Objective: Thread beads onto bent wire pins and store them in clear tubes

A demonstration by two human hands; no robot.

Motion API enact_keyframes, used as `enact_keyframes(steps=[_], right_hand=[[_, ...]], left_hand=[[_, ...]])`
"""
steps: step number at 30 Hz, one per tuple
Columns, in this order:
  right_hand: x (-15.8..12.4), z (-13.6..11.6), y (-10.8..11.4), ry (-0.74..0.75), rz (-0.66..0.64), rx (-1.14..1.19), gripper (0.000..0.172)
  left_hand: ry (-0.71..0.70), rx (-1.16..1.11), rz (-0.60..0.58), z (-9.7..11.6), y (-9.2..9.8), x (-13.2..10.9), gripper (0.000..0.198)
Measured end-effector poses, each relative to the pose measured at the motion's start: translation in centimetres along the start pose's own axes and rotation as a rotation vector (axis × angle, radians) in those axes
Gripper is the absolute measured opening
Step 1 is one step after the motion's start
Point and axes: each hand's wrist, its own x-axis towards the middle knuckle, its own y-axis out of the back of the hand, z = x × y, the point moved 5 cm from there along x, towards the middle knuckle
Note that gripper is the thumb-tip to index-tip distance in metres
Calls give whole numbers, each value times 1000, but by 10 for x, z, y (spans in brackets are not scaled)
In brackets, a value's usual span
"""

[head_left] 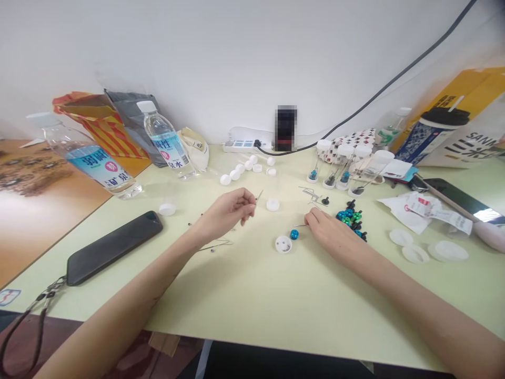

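My left hand (229, 210) is closed in a pinch around a thin metal rod (259, 195), held upright just above the table. Low on the table, my right hand (325, 229) has its fingers closed over another thin metal rod (299, 226), whose end sticks out to the left. Between the hands lie a blue round metal part (294, 234), a white lid (283, 244) holding tiny bits, and another white lid (272, 204). Beyond my right hand are loose thin metal rods (310, 192) and a cluster of blue, green and black parts (347, 217).
Clear tubes with white caps (345, 164) stand at back right. Several white lids (236, 172) lie before a power strip (241, 144). Water bottles (168, 142) and a phone (114, 246) are on the left. Translucent lids (415, 253) and a cup (428, 131) are on the right.
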Motion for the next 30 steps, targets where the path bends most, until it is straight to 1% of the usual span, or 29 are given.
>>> enact_keyframes(steps=[1,2,3,5,9,12,18,23,30], right_hand=[[-1,1,-1,6,-4,-11,22],[-1,1,-2,5,-6,-14,21],[-2,2,-3,0,-7,-8,20],[-2,3,-3,-14,-8,19,16],[-2,-1,-1,-26,-40,36,12],[-3,-3,3,-30,-73,14,12],[-2,-2,4,-20,-92,30,13],[-2,-1,4,-19,-92,34,13],[-2,-1,3,-8,-91,10,12]], left_hand=[[-24,-148,-28,8,-8,-2,5],[-45,-267,-30,14,-16,-3,9],[-56,-352,-33,19,-24,-4,12],[-77,-450,0,26,-38,-5,11],[-110,-462,56,28,-58,4,13],[-123,-423,46,23,-69,12,11],[-133,-337,47,17,-76,15,11],[-134,-285,35,17,-79,14,12],[-193,-153,65,20,-79,12,8]])
